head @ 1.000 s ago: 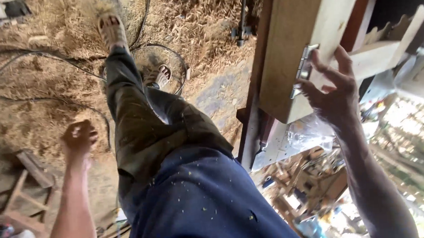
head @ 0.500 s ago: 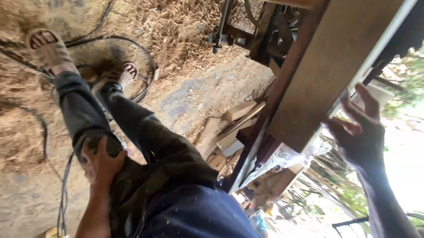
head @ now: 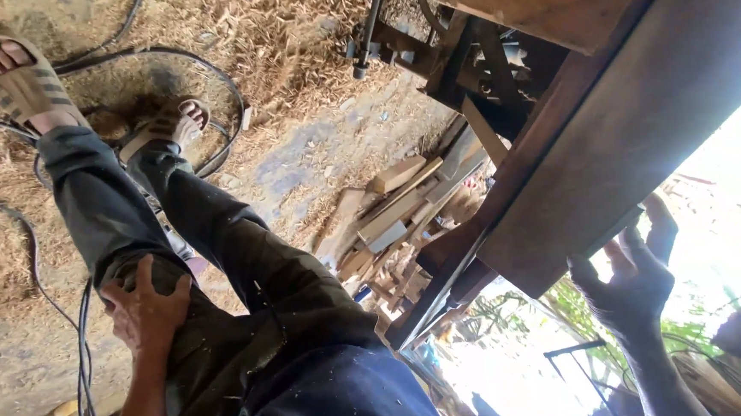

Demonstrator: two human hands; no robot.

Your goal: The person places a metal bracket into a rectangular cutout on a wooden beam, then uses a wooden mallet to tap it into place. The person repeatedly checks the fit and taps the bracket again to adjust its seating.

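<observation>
My left hand (head: 147,312) rests flat on my left knee, fingers spread over the dark trousers (head: 220,277). My right hand (head: 630,279) reaches up to the end of a long brown wooden board (head: 639,106) lying on the workbench, fingers pressed against its lower edge at the right. Whether the fingers wrap the board or only touch it is hard to make out against the bright background. My feet in tan sandals (head: 20,79) stand on a floor covered in wood shavings.
Black cables (head: 208,81) snake over the shavings near my feet. Offcuts of timber (head: 396,206) lie piled under the bench. A dark metal machine frame (head: 464,57) sits below the bench top. Bright daylight and greenery fill the lower right.
The view has swung left and down. My left hand came from hanging free onto my knee. My right hand slid along the board's edge towards its end.
</observation>
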